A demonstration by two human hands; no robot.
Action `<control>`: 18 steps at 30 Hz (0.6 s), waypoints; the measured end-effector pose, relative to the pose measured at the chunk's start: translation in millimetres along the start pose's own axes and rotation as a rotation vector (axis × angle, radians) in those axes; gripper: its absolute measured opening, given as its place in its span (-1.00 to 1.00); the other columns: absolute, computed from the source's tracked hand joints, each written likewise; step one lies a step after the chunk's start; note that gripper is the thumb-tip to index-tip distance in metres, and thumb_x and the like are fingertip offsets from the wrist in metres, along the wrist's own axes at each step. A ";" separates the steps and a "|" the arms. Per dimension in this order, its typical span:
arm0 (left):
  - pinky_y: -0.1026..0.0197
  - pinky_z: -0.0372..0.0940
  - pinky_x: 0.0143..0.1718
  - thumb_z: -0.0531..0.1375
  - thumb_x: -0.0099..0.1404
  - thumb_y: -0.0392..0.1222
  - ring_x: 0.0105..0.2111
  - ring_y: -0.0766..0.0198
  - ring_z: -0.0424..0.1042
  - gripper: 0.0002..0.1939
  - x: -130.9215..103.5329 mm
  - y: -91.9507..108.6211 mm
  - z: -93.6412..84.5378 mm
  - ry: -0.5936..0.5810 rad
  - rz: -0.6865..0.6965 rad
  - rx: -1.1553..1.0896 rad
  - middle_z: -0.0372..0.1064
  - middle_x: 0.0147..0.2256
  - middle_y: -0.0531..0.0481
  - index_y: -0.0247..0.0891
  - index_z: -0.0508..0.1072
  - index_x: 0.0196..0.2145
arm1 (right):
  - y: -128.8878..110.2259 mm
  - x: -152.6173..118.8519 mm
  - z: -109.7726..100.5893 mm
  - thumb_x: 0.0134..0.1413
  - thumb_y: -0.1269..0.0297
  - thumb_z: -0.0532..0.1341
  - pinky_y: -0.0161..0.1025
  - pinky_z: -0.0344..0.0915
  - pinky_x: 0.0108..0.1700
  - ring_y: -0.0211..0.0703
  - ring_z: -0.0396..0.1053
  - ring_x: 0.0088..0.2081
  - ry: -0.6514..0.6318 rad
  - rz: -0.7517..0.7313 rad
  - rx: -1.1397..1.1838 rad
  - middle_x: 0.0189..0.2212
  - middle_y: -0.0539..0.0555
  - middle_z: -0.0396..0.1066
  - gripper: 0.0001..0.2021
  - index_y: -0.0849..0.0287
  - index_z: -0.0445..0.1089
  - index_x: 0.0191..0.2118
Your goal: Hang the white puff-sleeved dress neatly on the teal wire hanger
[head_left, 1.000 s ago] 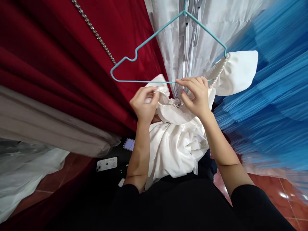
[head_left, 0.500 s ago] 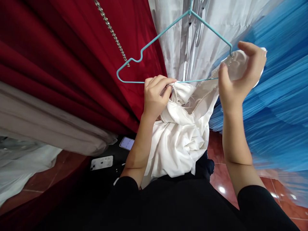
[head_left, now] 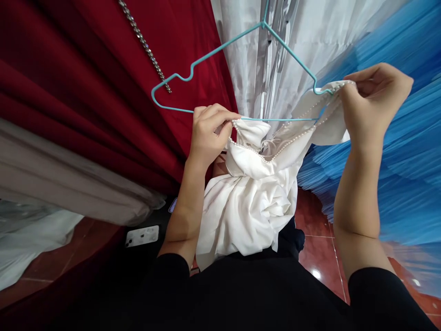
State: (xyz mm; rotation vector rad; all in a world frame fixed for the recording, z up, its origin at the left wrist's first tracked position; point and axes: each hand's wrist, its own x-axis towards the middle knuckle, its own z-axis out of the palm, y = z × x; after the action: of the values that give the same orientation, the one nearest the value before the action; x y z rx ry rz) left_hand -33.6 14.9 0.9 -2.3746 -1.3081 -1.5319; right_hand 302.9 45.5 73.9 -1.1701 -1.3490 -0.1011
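Observation:
A white dress [head_left: 248, 202] with pearl-trimmed edges hangs gathered in front of my body. My left hand [head_left: 212, 133] pinches its pearl-edged strap on the left, close to the lower bar of a turquoise hanger [head_left: 227, 43]. On the right, my right hand [head_left: 370, 99] is closed on the other strap, pulled out to the side. That strap passes round the hanger's right end. The hanger's left end is bare, and its hook runs out of the top of the picture.
Red fabric [head_left: 138, 115] with a beaded strand [head_left: 146, 48] fills the left. Blue tulle [head_left: 406, 151] hangs at the right, white fabric [head_left: 320, 32] behind the hanger. A phone [head_left: 142, 236] lies on a black surface at lower left. Tiled floor [head_left: 319, 257] shows below.
My right hand has moved right and gone from spread fingers to gripping the strap, which now loops round the hanger's right end. The hanger and my left hand have shifted slightly left.

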 end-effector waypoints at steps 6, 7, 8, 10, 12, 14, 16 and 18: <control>-0.21 0.26 0.29 0.23 0.46 -0.32 -0.05 -0.02 0.55 -0.78 1.3 4.8 5.5 -0.019 -0.058 -0.066 0.59 -0.14 -0.02 -0.04 0.64 -0.12 | 49.5 -30.0 -15.5 -0.13 0.56 0.32 -0.16 0.22 -0.40 -0.18 0.41 -0.50 -0.086 0.225 -0.190 -0.51 0.06 0.58 -0.83 0.11 0.52 -0.46; -0.20 0.27 0.30 0.23 0.46 -0.32 -0.04 -0.02 0.55 -0.79 2.0 5.0 6.8 -0.027 -0.068 -0.073 0.59 -0.14 -0.02 -0.04 0.64 -0.12 | 50.1 -41.6 -20.5 -0.13 0.52 0.34 -0.14 0.27 -0.37 -0.15 0.44 -0.48 -0.190 0.238 -0.204 -0.50 0.07 0.58 -0.86 0.12 0.55 -0.44; -0.18 0.28 0.30 0.24 0.45 -0.32 -0.04 -0.02 0.55 -0.79 2.7 4.7 8.4 -0.030 -0.077 -0.075 0.59 -0.13 -0.03 -0.04 0.64 -0.11 | 47.5 -53.7 -24.6 -0.12 0.49 0.35 -0.12 0.32 -0.34 -0.11 0.49 -0.44 -0.291 0.238 -0.211 -0.48 0.07 0.60 -0.88 0.12 0.58 -0.42; -0.16 0.30 0.29 0.25 0.45 -0.31 -0.03 -0.01 0.55 -0.81 3.5 3.6 12.2 -0.025 -0.087 -0.075 0.60 -0.13 -0.04 -0.05 0.63 -0.11 | 33.4 -76.3 -27.4 -0.08 0.44 0.34 -0.08 0.43 -0.25 -0.04 0.58 -0.36 -0.469 0.165 -0.192 -0.41 0.05 0.64 -0.86 0.10 0.61 -0.36; -0.14 0.30 0.29 0.25 0.47 -0.30 -0.01 -0.01 0.56 -0.83 2.4 3.8 16.7 -0.017 -0.084 -0.076 0.60 -0.13 -0.05 -0.08 0.62 -0.09 | 12.5 -92.4 -20.9 0.03 0.40 0.32 -0.05 0.51 -0.18 -0.02 0.64 -0.26 -0.543 -0.014 -0.110 -0.30 0.02 0.69 -0.83 0.05 0.63 -0.26; -0.12 0.29 0.30 0.24 0.49 -0.32 0.01 0.01 0.57 -0.82 -0.5 7.3 21.2 -0.009 -0.065 -0.075 0.59 -0.13 -0.02 -0.10 0.62 -0.07 | -7.9 -99.8 -5.8 0.19 0.36 0.27 0.03 0.58 -0.01 -0.01 0.67 -0.09 -0.490 -0.244 0.003 -0.18 0.00 0.70 -0.82 0.01 0.62 -0.16; -0.08 0.29 0.30 0.22 0.51 -0.35 0.00 0.05 0.57 -0.79 -4.1 14.2 25.0 0.010 -0.040 -0.066 0.59 -0.12 0.01 -0.11 0.62 -0.06 | -21.8 -100.3 14.3 0.31 0.33 0.23 0.14 0.55 0.19 0.03 0.64 0.08 -0.422 -0.408 0.082 -0.06 0.00 0.69 -0.80 -0.03 0.59 -0.06; -0.04 0.30 0.27 0.20 0.51 -0.37 -0.02 0.09 0.58 -0.76 -6.7 22.5 28.3 0.045 -0.020 -0.048 0.61 -0.11 0.03 -0.11 0.63 -0.06 | -26.9 -98.7 33.8 0.37 0.30 0.23 0.21 0.49 0.28 0.06 0.62 0.13 -0.409 -0.469 0.112 0.01 0.02 0.67 -0.76 -0.03 0.54 0.06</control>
State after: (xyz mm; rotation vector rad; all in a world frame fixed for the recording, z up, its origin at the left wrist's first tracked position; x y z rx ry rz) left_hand 0.9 8.4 -9.9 -2.3477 -1.3044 -1.6301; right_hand 231.8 2.3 5.4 -0.7849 -1.9516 -0.1241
